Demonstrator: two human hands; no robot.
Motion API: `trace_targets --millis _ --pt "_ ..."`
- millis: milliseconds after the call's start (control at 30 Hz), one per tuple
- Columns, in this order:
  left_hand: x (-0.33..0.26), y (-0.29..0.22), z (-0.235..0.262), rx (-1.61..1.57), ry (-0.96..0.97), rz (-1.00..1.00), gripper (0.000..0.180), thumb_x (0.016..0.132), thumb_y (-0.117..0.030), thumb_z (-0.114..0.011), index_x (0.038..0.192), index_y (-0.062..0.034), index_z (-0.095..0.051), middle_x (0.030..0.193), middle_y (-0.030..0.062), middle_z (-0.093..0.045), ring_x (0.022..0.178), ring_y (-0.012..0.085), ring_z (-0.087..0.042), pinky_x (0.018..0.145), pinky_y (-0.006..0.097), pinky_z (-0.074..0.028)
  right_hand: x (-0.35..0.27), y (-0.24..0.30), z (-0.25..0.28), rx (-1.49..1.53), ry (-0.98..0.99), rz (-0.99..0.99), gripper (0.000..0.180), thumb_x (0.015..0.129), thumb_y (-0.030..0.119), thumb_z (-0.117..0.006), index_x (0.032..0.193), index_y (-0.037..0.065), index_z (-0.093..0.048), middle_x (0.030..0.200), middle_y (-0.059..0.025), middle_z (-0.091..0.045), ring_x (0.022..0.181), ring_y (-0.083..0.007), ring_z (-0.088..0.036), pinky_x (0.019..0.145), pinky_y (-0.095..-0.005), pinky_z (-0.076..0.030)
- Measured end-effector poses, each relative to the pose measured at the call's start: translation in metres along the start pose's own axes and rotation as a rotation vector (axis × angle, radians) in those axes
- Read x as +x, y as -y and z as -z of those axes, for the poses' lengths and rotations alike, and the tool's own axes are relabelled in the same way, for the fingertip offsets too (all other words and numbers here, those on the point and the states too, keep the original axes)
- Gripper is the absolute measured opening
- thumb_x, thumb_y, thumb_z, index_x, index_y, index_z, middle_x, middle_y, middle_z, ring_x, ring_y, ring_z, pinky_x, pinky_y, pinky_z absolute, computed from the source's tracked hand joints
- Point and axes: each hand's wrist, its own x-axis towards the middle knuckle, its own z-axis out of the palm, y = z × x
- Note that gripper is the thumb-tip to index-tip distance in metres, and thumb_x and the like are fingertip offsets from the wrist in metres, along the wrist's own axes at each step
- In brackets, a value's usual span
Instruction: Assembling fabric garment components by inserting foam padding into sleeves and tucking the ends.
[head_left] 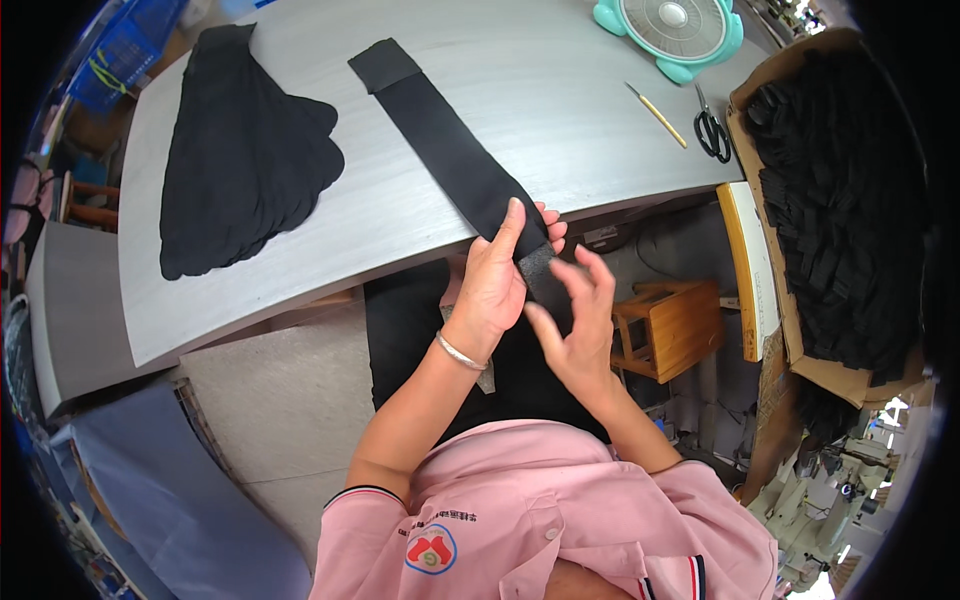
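Note:
A long black fabric strap [450, 140] runs from the grey table toward me, its far end a wider dark patch lying flat. My left hand [495, 275] is closed on its near part at the table's front edge, thumb on top and fingers underneath. The strap's near end shows a rougher, speckled patch [537, 268] and hangs past the edge. Beside that patch is my right hand [582, 325], its fingers and thumb apart; whether a fingertip touches the fabric I cannot tell. A fanned stack of black fabric pieces [245, 165] lies to the left.
On the table [300, 75] to the right are a thin pointed tool [658, 117] with a light handle and black-handled scissors [711, 130]. A turquoise fan [675, 30] stands at the back. A cardboard box [820, 375] full of black strips is at right, near a wooden stool [685, 330].

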Motion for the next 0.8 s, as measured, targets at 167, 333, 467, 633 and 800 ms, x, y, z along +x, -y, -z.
trace_targets --millis 167,333,467,633,800 --pt "-0.007 0.006 0.001 0.079 0.029 -0.007 0.037 0.099 -0.034 -0.063 0.111 0.0002 -0.062 0.102 0.0103 -0.068 0.096 0.0210 -0.068 0.084 0.035 -0.058 -0.008 0.002 -0.007 -0.181 0.172 -0.020 0.072 0.077 0.009 -0.076 0.143 0.015 -0.047 0.141 -0.0249 -0.037 0.112 -0.0413 -0.057 0.087 -0.0452 -0.052" --pt "-0.020 0.052 0.016 0.174 0.027 -0.046 0.028 0.098 -0.029 -0.066 0.103 -0.0009 -0.064 0.098 0.0079 -0.068 0.087 0.0147 -0.064 0.079 0.031 -0.054 -0.001 -0.005 -0.020 -0.419 0.217 -0.131 0.048 0.084 0.004 -0.064 0.130 0.009 -0.056 0.118 -0.0229 -0.056 0.094 -0.0378 -0.064 0.073 -0.0453 -0.054" --pt "-0.019 0.041 0.021 0.148 -0.004 0.037 0.029 0.099 -0.031 -0.065 0.105 -0.0019 -0.063 0.100 0.0089 -0.068 0.092 0.0151 -0.064 0.081 0.032 -0.054 0.011 0.002 -0.014 -0.350 0.391 -0.230 0.046 0.082 0.001 -0.064 0.127 0.008 -0.057 0.115 -0.0255 -0.058 0.095 -0.0403 -0.064 0.074 -0.0464 -0.054" --pt "-0.018 0.016 0.002 0.106 -0.010 -0.034 0.033 0.099 -0.033 -0.063 0.108 -0.0009 -0.061 0.098 0.0100 -0.068 0.090 0.0179 -0.066 0.083 0.035 -0.055 0.008 0.024 0.003 -0.449 0.355 -0.117 0.052 0.080 0.004 -0.069 0.129 0.007 -0.053 0.121 -0.0281 -0.053 0.096 -0.0441 -0.064 0.075 -0.0486 -0.054" --pt "-0.024 0.031 0.008 0.103 0.034 -0.117 0.027 0.099 -0.029 -0.063 0.099 -0.0022 -0.061 0.091 0.0076 -0.067 0.084 0.0149 -0.064 0.077 0.031 -0.053 0.000 0.017 -0.001 -0.481 0.353 -0.139 0.042 0.083 0.002 -0.064 0.123 0.013 -0.058 0.127 -0.0258 -0.050 0.095 -0.0390 -0.064 0.071 -0.0468 -0.053"
